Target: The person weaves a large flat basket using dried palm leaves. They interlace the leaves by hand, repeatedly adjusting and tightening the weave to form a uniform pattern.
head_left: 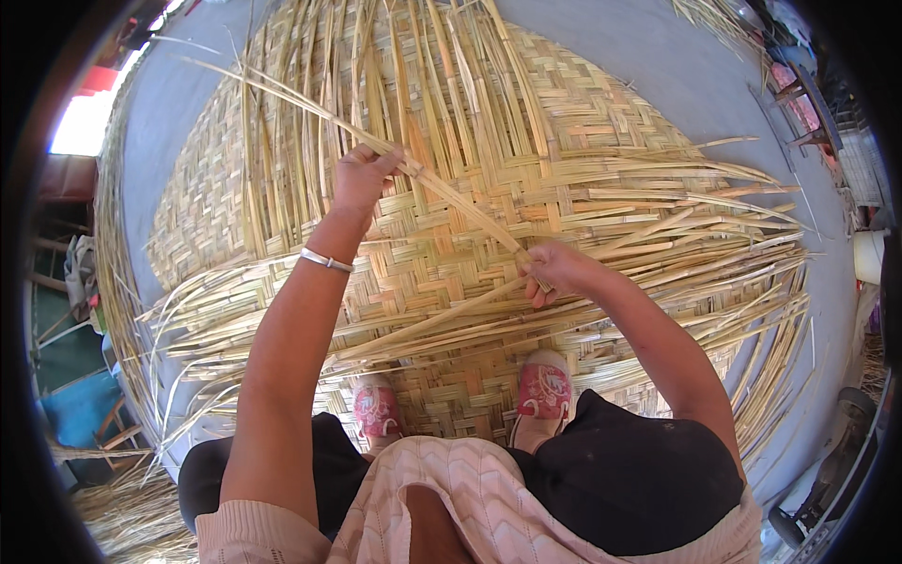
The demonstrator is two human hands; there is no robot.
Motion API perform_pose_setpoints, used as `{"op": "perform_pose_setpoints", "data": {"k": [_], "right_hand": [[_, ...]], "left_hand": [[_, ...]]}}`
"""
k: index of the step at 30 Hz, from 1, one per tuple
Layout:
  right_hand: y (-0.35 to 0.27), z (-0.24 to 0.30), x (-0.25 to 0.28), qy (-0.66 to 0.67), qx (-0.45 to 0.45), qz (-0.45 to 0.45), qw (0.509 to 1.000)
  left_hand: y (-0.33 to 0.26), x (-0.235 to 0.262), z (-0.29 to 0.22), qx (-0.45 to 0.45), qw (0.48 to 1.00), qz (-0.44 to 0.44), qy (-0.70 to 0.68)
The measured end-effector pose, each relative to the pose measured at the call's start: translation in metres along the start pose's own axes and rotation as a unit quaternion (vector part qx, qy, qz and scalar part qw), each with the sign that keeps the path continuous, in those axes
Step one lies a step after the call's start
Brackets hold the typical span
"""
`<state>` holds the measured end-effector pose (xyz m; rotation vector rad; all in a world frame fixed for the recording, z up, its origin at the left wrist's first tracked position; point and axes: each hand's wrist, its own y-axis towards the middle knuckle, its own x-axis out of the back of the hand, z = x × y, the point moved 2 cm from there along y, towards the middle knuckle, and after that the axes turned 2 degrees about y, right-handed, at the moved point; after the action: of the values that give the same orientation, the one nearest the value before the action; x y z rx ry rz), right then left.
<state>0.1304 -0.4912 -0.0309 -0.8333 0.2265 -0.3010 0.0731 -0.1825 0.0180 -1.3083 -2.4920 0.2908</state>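
Note:
A large woven bamboo mat (442, 235) lies flat on the ground under my feet, with loose strip ends sticking out on all sides. My left hand (362, 177), with a metal bangle at the wrist, grips a long bamboo strip (451, 202) that runs diagonally from the upper left. My right hand (554, 271) holds the same strip lower down, close to the mat's weave. My two feet in pink patterned sandals (540, 390) stand on the mat's near edge.
Grey ground (648, 47) surrounds the mat. Loose strip bundles (132, 512) lie at the lower left near a blue chair (85, 414). Furniture and clutter (808, 103) stand at the upper right, and a wheeled object (827, 489) sits at the lower right.

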Motion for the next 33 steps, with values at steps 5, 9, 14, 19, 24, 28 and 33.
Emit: {"op": "perform_pose_setpoints", "data": {"k": [5, 9, 14, 19, 24, 28, 33], "right_hand": [[0.005, 0.002, 0.009, -0.025, 0.019, -0.049, 0.998], [0.012, 0.006, 0.019, -0.027, 0.031, -0.109, 0.993], [0.019, 0.014, 0.022, 0.093, 0.020, -0.168, 0.981], [0.016, 0.023, 0.027, 0.163, 0.060, -0.173, 0.969], [0.016, 0.026, 0.028, 0.189, 0.078, -0.178, 0.962], [0.019, 0.028, 0.027, 0.182, 0.070, -0.180, 0.964], [0.027, 0.037, 0.028, 0.156, 0.084, -0.179, 0.968]], "left_hand": [[0.020, 0.022, 0.002, 0.007, 0.993, -0.098, 0.062], [0.035, 0.018, -0.001, 0.063, 0.993, -0.064, -0.077], [0.061, -0.014, 0.018, 0.068, 0.992, 0.060, 0.082], [0.101, -0.022, 0.041, 0.004, 0.937, 0.061, 0.344], [0.122, -0.024, 0.049, -0.021, 0.839, 0.029, 0.543], [0.125, -0.014, 0.046, 0.143, 0.974, 0.107, 0.140], [0.109, -0.019, 0.034, 0.123, 0.981, 0.097, 0.116]]}}
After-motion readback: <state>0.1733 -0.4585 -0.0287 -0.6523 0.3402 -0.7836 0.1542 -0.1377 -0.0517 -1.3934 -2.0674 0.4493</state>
